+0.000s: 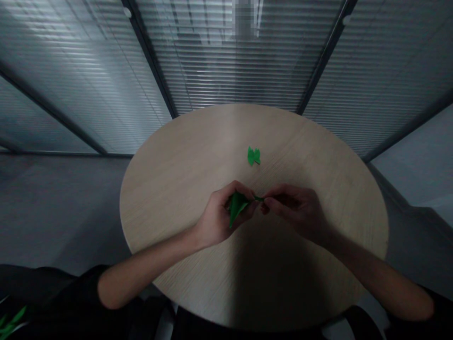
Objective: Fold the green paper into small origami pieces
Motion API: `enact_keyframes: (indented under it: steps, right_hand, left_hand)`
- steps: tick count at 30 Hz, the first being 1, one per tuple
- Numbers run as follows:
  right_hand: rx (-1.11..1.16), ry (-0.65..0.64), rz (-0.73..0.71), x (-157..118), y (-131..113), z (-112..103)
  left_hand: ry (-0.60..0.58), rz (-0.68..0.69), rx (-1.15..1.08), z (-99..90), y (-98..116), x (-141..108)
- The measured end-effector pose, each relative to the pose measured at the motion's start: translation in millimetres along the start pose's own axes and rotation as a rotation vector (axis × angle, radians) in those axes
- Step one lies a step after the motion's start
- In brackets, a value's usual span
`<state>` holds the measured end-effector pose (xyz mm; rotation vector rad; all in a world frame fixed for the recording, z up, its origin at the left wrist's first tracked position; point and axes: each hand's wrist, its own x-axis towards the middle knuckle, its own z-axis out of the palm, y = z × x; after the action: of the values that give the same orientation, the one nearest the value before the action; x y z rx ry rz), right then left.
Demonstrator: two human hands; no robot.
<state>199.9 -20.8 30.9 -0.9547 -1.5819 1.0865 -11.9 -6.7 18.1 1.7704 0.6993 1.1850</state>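
Note:
Over the middle of the round wooden table (191,146), my left hand (226,212) is closed around a dark green piece (238,207) that looks like folded paper, with a pointed end hanging toward me. A thin green end of it sticks out to the right from my left fingertips. My right hand (297,208) pinches that thin end between thumb and fingers. Beyond the hands, a small bright green piece (254,156) with wing-like halves lies on the table.
Glass partitions with blinds (226,71) stand behind the table. A dark chair part (364,323) is at the near right edge. Green leaf shapes (12,322) show at the bottom left corner.

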Motion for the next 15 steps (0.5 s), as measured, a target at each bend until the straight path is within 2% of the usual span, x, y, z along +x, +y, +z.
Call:
enact_keyframes:
  steps: [6, 15]
  right_hand:
    - [0.036, 0.006, -0.001, -0.2, 0.7, 0.7]
    - [0.033, -0.040, 0.033, -2.0, 1.6, -0.1]
  left_hand:
    - [0.017, -0.008, 0.011, 0.4, 2.8, 0.3]
    - [-0.005, 0.062, -0.034, 2.7, 0.3, 1.4]
